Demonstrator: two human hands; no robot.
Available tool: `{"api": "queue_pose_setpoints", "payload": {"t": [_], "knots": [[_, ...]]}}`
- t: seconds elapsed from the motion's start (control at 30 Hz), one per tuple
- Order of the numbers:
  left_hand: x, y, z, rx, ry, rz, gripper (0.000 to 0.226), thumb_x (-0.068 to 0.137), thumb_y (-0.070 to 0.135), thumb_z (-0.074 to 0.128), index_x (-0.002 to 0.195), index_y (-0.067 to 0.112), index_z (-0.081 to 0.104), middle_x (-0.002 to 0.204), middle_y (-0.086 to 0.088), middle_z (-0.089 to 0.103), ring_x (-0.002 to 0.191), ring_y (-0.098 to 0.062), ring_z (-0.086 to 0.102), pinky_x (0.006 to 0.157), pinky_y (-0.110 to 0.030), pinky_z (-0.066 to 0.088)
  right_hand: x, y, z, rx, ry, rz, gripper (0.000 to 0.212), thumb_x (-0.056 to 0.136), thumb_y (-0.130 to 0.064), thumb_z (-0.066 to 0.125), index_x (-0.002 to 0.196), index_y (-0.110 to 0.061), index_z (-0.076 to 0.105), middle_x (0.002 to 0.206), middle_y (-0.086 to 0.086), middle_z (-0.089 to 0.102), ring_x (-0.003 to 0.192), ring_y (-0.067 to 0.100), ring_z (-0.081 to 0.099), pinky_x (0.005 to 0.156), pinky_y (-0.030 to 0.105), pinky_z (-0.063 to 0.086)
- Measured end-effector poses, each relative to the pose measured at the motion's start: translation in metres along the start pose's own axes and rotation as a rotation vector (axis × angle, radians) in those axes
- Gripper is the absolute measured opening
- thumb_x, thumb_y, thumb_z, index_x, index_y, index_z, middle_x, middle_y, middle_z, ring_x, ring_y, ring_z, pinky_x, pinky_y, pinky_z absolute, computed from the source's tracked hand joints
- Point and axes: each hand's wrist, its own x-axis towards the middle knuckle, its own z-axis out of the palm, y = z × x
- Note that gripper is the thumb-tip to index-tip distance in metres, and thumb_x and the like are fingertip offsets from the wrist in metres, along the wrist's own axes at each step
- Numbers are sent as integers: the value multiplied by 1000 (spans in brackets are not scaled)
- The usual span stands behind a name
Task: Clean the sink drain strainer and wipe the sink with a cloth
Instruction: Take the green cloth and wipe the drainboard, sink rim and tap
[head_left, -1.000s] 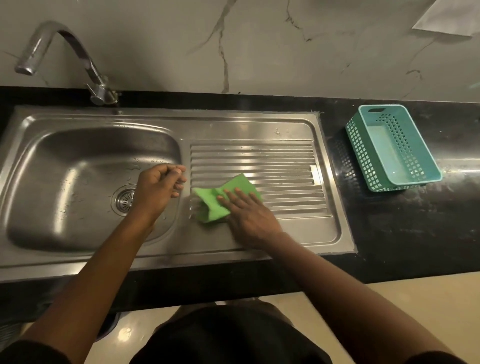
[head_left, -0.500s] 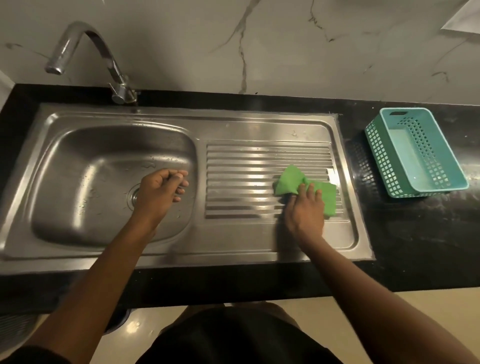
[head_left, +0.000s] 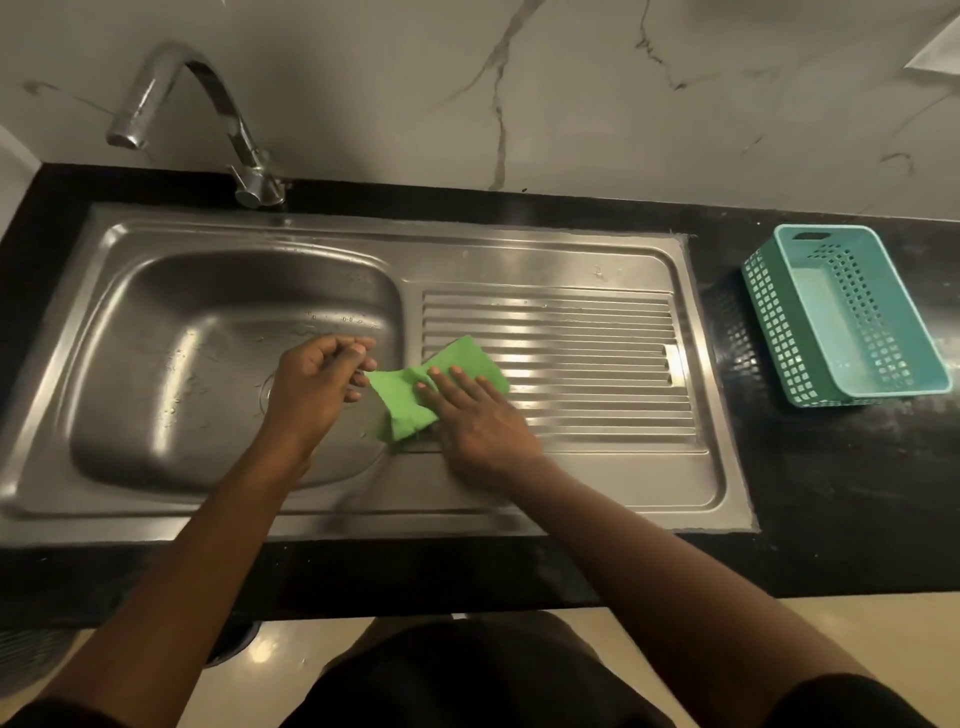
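A steel sink (head_left: 156, 332) with a ribbed drainboard (head_left: 582, 343) fills the counter. My right hand (head_left: 478, 415) lies flat, pressing a green cloth (head_left: 410, 400) onto the left end of the drainboard, beside the basin's right edge. My left hand (head_left: 311, 389) hovers over the basin with its fingers curled loosely and nothing in it. It hides most of the drain strainer (head_left: 266, 389); only a sliver of the strainer's rim shows at the hand's left side.
A curved chrome tap (head_left: 208, 114) stands behind the basin. An empty teal plastic basket (head_left: 841, 322) sits on the black counter (head_left: 831, 467) right of the sink. A marble wall rises behind. Water drops dot the basin.
My right hand has swept the green cloth from the right end of the drainboard back to its left end. My left hand has stayed over the basin.
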Motion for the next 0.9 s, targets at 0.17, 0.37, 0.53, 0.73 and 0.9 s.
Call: {"api": "queue_pose_setpoints", "payload": {"t": [0.17,0.37,0.53,0.73,0.9], "knots": [[3,-3,5,-4,-28,-18,19,102,18,59,104,21,77,90,-3,77,80,-14,66,71,-29,56,-57,80,-8,12,85,170,61,106,-38,36,165,-30,26,172,0,27,161,25,21,130,45,19],[5,-4,10,6,-56,-21,18,101,20,60,105,21,78,88,0,78,77,-9,68,71,-29,56,-109,159,-32,75,149,481,59,112,-35,33,168,-26,16,175,3,11,163,26,8,132,46,11],[8,-1,11,8,-54,-17,18,101,19,60,106,20,77,88,-1,78,77,-9,67,72,-30,56,-93,158,-37,150,220,739,58,112,-32,29,167,-13,20,174,14,13,162,36,8,130,53,11],[9,1,13,8,-70,-17,19,102,16,58,105,20,76,91,-4,77,79,-12,66,73,-31,55,-32,58,-12,172,247,764,64,111,-37,28,166,-10,14,174,21,11,160,43,8,129,58,12],[9,2,14,19,-37,-12,19,102,15,58,109,14,76,90,-6,76,72,-6,65,69,-28,55,14,-29,3,199,115,410,64,108,-36,31,167,-18,13,175,14,3,162,37,-2,130,55,1]]}}
